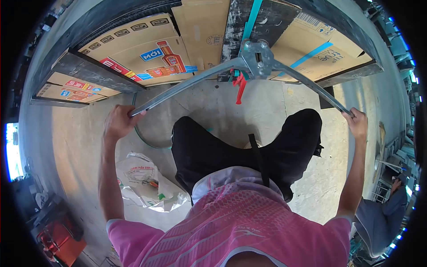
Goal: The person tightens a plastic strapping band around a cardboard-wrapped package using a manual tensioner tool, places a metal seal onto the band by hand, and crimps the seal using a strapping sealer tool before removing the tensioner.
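My left hand (120,122) is closed around the end of one long metal handle of a strapping sealer (259,60). On the other side, my right hand (357,123) grips the end of its second handle. The two handles are spread wide apart. The sealer's head rests at the side of a dark-framed stack with cardboard (202,26), over a teal strap (252,20). Just below the head hangs a red piece (240,91) whose kind I cannot make out. Whether the jaws touch the strap is hidden.
A white plastic sack (147,180) with small items lies on the concrete floor left of my legs. Loose teal strap (144,141) curves across the floor nearby. An orange-red object (64,244) stands at the lower left. Another person (384,218) is at the far right.
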`<move>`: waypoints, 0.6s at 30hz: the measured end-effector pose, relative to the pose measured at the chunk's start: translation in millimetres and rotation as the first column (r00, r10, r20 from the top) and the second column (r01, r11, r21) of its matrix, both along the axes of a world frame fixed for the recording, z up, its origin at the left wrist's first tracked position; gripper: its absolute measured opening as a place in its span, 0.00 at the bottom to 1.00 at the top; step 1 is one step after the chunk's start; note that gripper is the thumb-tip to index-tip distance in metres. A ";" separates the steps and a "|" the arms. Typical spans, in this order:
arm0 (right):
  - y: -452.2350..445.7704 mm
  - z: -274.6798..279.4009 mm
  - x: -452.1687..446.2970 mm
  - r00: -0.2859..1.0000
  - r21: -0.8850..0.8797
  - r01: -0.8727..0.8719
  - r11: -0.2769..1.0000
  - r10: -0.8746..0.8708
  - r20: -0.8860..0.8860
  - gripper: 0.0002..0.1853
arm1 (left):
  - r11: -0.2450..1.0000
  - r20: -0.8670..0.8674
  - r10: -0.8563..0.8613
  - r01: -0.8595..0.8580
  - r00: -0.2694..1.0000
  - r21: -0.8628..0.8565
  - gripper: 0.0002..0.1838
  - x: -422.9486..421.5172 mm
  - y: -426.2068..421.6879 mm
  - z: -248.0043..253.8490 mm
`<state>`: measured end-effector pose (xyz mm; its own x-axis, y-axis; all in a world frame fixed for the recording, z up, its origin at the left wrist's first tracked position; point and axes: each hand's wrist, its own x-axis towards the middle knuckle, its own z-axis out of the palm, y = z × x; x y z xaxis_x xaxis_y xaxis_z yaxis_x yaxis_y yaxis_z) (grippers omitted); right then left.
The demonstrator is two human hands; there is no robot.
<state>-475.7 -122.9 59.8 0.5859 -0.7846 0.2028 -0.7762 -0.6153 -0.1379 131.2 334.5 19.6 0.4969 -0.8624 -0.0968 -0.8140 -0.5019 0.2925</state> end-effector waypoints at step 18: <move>7.3 -79.7 32.2 0.990 0.010 0.017 1.000 -0.015 -0.138 0.26 | 0.976 -0.040 0.092 -0.082 0.995 0.203 0.28 7.9 -4.4 -62.7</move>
<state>-443.5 -115.6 -19.9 0.5950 -0.7958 0.1121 -0.7980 -0.6016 -0.0351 139.1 330.1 -43.2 0.5596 -0.7764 -0.2898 -0.7518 -0.6228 0.2168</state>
